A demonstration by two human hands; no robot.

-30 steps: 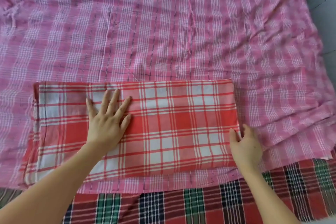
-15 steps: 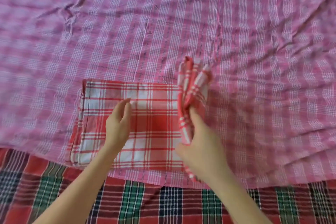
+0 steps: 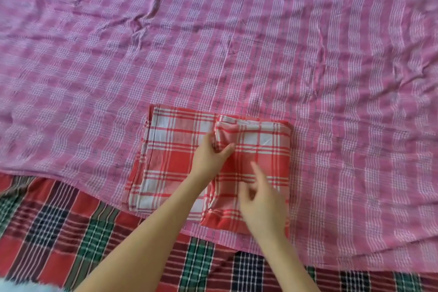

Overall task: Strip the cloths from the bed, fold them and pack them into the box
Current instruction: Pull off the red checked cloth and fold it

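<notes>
Folding step, lower centre: left hand (image 3: 211,153) pinches the turned-over edge of the red check cloth (image 3: 170,149), right hand (image 3: 262,205) slack-fingered, holding nothing; flap likely wants squaring and flattening next.

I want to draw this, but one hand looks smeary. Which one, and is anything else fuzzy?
Head view: the right hand is smeared by motion over the red checked cloth; the left hand, pinching that cloth's folded edge, looks sharper. Head view, bottom left corner: a pale patch too blurred to name. Light is soft, no glare.
</notes>
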